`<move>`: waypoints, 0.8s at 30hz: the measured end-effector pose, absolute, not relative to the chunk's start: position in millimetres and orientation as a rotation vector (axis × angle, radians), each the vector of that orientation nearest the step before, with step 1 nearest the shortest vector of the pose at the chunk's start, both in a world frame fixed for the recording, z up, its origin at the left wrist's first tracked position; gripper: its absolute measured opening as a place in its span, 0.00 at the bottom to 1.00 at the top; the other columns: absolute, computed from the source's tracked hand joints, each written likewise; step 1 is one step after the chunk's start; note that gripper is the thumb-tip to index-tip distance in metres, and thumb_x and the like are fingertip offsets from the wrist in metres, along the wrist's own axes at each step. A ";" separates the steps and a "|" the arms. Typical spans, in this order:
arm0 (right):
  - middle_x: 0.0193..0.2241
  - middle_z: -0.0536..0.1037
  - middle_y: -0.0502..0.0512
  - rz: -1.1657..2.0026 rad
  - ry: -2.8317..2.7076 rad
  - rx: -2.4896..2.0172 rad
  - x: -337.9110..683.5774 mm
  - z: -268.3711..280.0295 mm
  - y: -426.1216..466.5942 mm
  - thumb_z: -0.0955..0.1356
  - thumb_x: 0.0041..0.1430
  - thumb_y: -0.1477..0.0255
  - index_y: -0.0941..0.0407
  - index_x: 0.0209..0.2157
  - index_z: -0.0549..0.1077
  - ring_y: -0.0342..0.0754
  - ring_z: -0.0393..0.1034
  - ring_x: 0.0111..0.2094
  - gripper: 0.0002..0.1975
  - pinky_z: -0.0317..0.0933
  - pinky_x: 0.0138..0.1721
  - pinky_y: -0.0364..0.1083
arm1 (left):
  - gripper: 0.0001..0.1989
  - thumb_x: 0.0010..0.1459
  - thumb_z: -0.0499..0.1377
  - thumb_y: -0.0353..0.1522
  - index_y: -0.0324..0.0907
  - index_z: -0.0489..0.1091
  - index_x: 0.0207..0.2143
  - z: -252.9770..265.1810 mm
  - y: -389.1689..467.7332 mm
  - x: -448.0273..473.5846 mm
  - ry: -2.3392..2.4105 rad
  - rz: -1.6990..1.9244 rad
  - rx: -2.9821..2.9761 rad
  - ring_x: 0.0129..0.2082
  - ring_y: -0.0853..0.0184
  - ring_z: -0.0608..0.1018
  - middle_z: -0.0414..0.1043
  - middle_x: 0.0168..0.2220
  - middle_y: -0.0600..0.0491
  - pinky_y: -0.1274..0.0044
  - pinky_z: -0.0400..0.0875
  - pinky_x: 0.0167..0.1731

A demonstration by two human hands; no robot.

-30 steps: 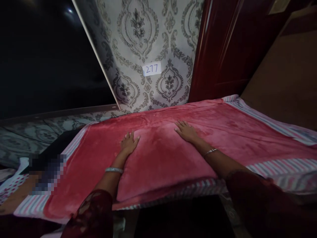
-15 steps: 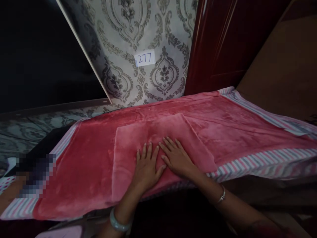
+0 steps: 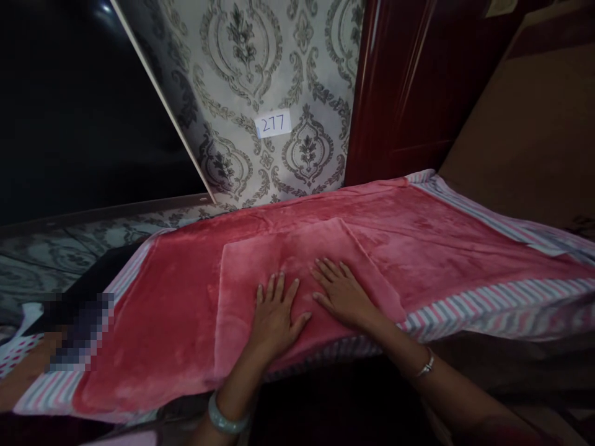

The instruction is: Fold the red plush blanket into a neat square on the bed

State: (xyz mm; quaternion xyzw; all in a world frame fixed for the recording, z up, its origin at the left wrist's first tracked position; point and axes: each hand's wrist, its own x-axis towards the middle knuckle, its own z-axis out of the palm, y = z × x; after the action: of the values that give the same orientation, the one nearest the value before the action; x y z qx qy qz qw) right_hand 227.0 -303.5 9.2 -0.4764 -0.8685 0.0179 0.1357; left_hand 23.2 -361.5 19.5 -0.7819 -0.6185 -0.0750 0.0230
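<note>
A pink plush piece of fabric (image 3: 251,260) lies flat on a larger red plush blanket (image 3: 158,310) with a striped border. My left hand (image 3: 275,319) rests palm down on the pink piece, its fingers spread. Beside it on the right, my right hand (image 3: 346,294) also lies flat on the pink fabric, fingers apart. A gap separates the two hands. The near edge of the pink piece is partly hidden behind my left forearm.
Patterned wallpaper with a paper label (image 3: 273,124) reading 277 rises behind the blanket. A large dark screen (image 3: 93,111) stands at the back left, a dark red door (image 3: 400,93) at the back right. Another person's arm (image 3: 28,378) reaches in at the left edge, partly pixelated.
My right hand has slid slightly to the right over the pink fabric, widening the gap from my left hand. The view has tilted up a little.
</note>
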 end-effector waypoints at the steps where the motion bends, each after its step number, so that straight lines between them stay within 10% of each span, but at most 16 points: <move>1: 0.68 0.55 0.58 0.030 -2.498 -1.419 235.8 7.6 -301.5 0.58 0.69 0.58 0.55 0.67 0.60 0.57 0.45 0.70 0.30 0.41 0.67 0.62 | 0.37 0.61 0.52 0.53 0.51 0.54 0.69 20.3 -364.0 18.7 -1.922 -0.222 -2.412 0.70 0.49 0.52 0.46 0.72 0.45 0.50 0.47 0.65; 24: 0.65 0.62 0.62 -0.049 -2.059 -1.720 327.8 -33.1 -301.3 0.55 0.69 0.61 0.53 0.66 0.61 0.60 0.56 0.65 0.28 0.57 0.60 0.62 | 0.27 0.67 0.45 0.40 0.45 0.59 0.66 11.4 -422.2 -81.5 -2.247 -0.336 -2.057 0.70 0.55 0.54 0.54 0.69 0.47 0.53 0.52 0.65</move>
State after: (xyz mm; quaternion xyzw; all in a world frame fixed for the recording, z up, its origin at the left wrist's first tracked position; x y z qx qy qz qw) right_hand 327.8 -301.3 -33.1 -0.6243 -0.7472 -0.0176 0.2270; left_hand -81.5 -422.2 11.4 -0.6706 -0.7327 -0.1096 0.0382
